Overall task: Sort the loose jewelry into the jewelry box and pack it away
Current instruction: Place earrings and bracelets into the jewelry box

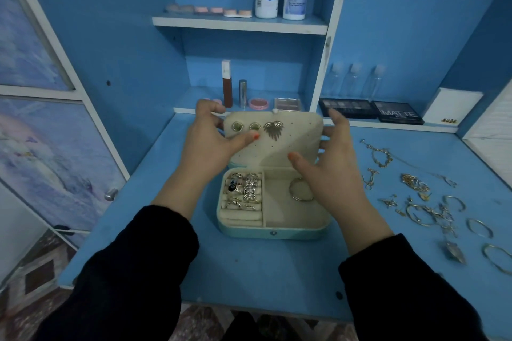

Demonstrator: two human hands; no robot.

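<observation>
Jewelry box (249, 233) open mid surface (249, 271); left grip (207, 144) pinches lid (293, 141) at left edge, right grip (332, 174) spread wide by right edge. Loose jewelry (424, 202) lies right, probably light, tangly, slippery: pinch chains singly

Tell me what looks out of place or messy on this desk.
Loose gold and silver chains, hoops and bangles lie scattered and partly tangled on the blue desktop, right of the open teal jewelry box. Inside it, rings and one bangle sit tidily. Nothing looks damaged.
</observation>
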